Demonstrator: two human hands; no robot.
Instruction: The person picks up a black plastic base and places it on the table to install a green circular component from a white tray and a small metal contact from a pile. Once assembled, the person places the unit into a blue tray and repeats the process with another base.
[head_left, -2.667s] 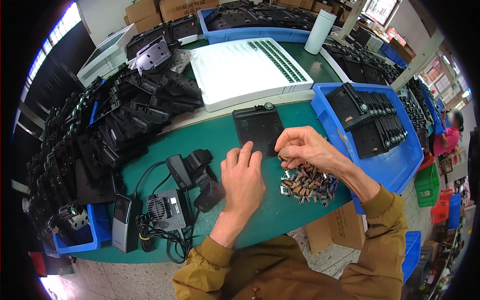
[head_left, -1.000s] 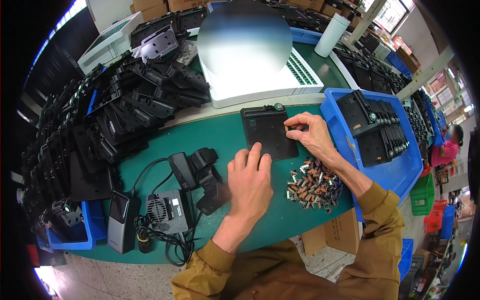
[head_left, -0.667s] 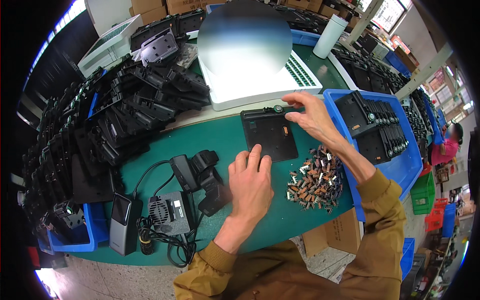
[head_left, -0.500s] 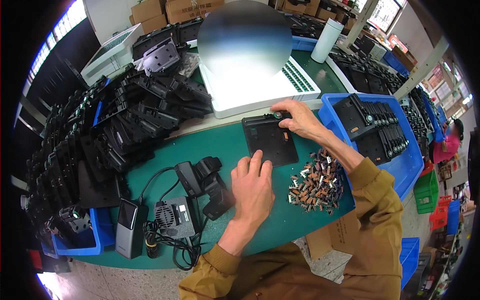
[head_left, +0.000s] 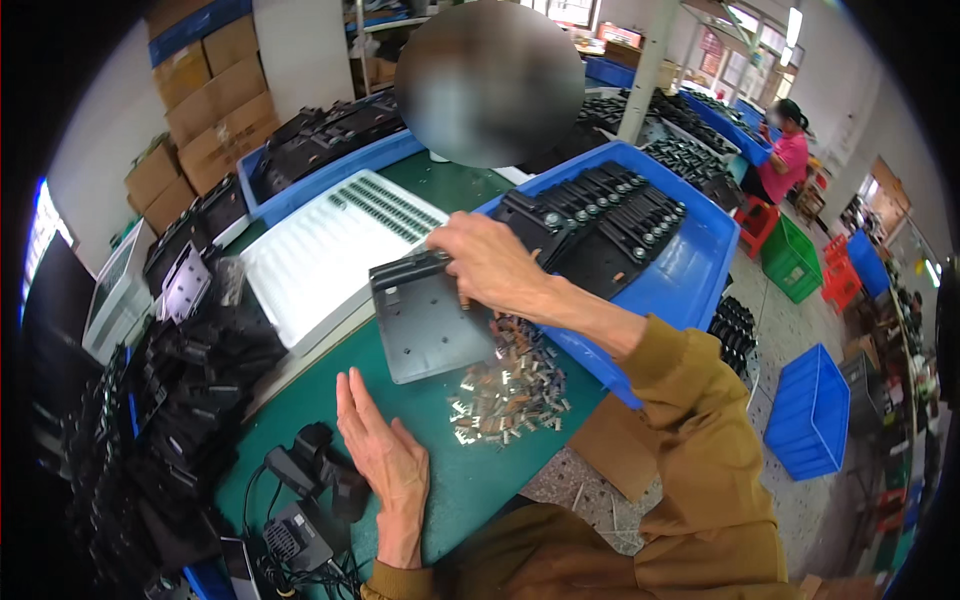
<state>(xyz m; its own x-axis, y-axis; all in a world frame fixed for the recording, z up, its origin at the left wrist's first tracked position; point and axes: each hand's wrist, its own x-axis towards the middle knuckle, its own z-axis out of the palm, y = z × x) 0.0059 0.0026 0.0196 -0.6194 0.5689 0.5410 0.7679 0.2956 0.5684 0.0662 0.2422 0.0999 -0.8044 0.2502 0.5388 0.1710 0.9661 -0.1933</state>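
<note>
My right hand (head_left: 490,262) grips the top edge of a flat black plastic panel (head_left: 432,335), its fingers wrapped over the ridge there. The panel is lifted and tilted, with small holes showing in its face. Its lower right corner is above a loose pile of small brown and silver parts (head_left: 512,395) on the green table. My left hand (head_left: 385,450) holds nothing; its fingers are stretched out over the table below the panel. Just right of my right hand, a blue bin (head_left: 705,275) holds rows of similar black panels (head_left: 590,235) with round shiny pieces.
A white tray (head_left: 300,270) with rows of small green pieces lies at the table's far side. Black plastic parts (head_left: 200,370) are heaped at left. Black devices with cables (head_left: 300,530) lie near left. A person in pink (head_left: 785,165) is at the far right.
The view has swung to the right. My right hand has raised the panel off the table toward the blue bin. My left hand has come away from the panel and opened.
</note>
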